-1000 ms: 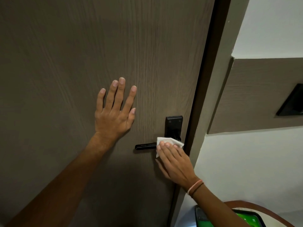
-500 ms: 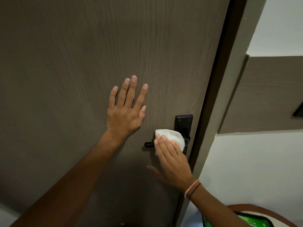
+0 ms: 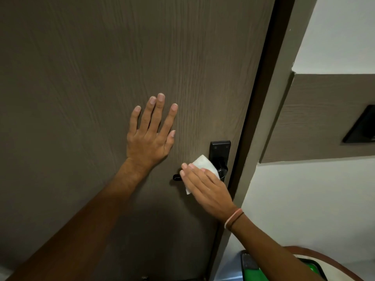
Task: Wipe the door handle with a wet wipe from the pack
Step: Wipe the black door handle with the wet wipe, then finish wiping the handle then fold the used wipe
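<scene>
A black lever door handle (image 3: 177,177) sticks out to the left from a black backplate (image 3: 220,151) near the right edge of the brown wooden door (image 3: 101,78). My right hand (image 3: 205,187) covers most of the lever and presses a white wet wipe (image 3: 204,166) against it; only the lever's left tip and its base show. My left hand (image 3: 151,134) lies flat on the door with fingers spread, up and to the left of the handle, holding nothing. A green pack (image 3: 284,270) sits at the bottom right, partly hidden by my right forearm.
The dark door frame (image 3: 261,98) runs down just right of the backplate. Beyond it are a white wall, a brown panel (image 3: 324,118) and a black wall switch (image 3: 363,126). A round table rim (image 3: 328,258) shows at the bottom right.
My right hand has slid the wipe leftwards along the lever, so less of its tip shows. My left hand has stayed flat on the door.
</scene>
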The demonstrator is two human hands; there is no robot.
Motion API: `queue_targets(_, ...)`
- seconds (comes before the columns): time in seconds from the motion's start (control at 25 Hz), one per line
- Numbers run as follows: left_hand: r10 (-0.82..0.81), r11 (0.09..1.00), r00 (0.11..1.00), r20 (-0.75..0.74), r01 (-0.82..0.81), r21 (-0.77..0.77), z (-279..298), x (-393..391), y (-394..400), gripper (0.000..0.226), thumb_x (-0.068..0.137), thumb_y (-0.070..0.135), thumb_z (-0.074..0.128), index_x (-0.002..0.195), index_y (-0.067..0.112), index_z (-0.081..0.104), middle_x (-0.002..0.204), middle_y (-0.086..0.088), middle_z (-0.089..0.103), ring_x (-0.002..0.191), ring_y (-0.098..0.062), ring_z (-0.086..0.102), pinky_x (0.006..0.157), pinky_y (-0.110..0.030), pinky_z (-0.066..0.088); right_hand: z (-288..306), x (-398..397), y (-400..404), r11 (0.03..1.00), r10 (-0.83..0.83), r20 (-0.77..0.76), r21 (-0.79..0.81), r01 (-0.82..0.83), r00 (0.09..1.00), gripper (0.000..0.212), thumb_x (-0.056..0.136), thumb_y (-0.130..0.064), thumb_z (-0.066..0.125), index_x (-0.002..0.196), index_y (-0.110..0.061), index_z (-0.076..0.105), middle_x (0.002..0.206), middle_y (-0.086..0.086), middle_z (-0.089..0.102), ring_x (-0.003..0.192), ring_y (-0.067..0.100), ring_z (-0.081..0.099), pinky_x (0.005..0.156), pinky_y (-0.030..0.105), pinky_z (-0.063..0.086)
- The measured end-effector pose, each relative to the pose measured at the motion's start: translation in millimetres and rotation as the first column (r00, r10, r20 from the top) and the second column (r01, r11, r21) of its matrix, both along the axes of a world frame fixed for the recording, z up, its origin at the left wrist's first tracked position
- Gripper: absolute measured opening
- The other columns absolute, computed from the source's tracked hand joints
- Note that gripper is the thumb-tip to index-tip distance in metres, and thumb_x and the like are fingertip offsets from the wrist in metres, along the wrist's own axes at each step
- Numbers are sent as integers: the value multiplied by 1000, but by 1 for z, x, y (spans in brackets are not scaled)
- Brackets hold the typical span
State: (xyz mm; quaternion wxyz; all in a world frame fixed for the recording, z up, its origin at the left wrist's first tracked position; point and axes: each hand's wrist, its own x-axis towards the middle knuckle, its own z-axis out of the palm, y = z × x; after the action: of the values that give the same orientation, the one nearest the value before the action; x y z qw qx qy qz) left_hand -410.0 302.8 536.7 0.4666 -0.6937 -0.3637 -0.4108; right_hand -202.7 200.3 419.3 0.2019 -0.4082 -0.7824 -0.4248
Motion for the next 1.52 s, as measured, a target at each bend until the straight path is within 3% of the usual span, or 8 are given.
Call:
queue_targets(0.16,-9,1000,1000,8,9,-12,-1,2,-1,70,107,41,39,166,20,8,165,-17,22,161,-23,-14,130,-48,2,-2,22,-24,977,-170,-480,-196,83,860,100,83,-2,74,162,-8,14,170,11,20,160,21,2,130,43,7)
queue_targets(0.32,-20,1000,1000,21,20,-9,-1,2,-1,69,107,41,40,166,20,9,165,-17,23,161,-24,-13,130,-48,4,13,-43,-49,977,-160,-986,-164,-139,43,77,94,13,55,158,-13,21,166,0,27,154,17,28,125,24,25)
queue_targets(0.6,-19,1000,1000,6,19,9,0,2,-2,69,107,41,40,166,20,10,167,-16,22,162,-28,1,131,-47,-1,80,-80,-53,981,-158,-329,58,-187,-931,35,106,-2,41,137,-8,56,110,12,67,104,28,66,99,42,54)
queue_targets(0.84,-26,999,1000,4,26,-45,3,3,-7,68,108,41,40,166,20,12,168,-16,22,162,-27,-2,131,-48,0,89,-110,-58,890,-359,8,305,-339,-933,28,106,1,39,126,-3,58,116,21,67,115,38,65,110,51,47)
queue_targets(1.16,-283,874,896,341,388,-293,7,28,-93,40,110,26,42,134,2,62,137,-23,64,126,-34,62,102,-42,53,76,-25,-104,455,-844,-193,236,-859,-500,54,90,2,55,144,4,51,145,28,58,132,42,58,104,50,55)
queue_targets(1.28,-194,535,663,723,689,-489,-10,55,-149,30,106,30,53,115,6,69,103,-8,69,89,-20,67,73,-22,51,67,31,-130,435,-843,-269,167,-885,-465,52,88,6,51,140,5,57,144,28,59,136,41,55,111,47,48)
queue_targets(1.44,341,-354,530,776,837,-417,-48,126,-189,32,97,24,71,127,11,69,105,0,79,92,-15,78,76,-21,64,56,118,-161,454,-821,-383,10,-891,-423,51,84,13,56,134,8,60,132,28,66,118,38,66,108,48,52)
queue_targets(1.52,464,-419,449,764,871,-258,-71,170,-202,22,93,9,74,116,6,73,99,-5,83,91,-20,79,75,-25,67,42,167,-172,548,-775,-431,-91,-832,-463,42,83,13,62,125,8,66,117,25,75,95,32,77,87,43,64)
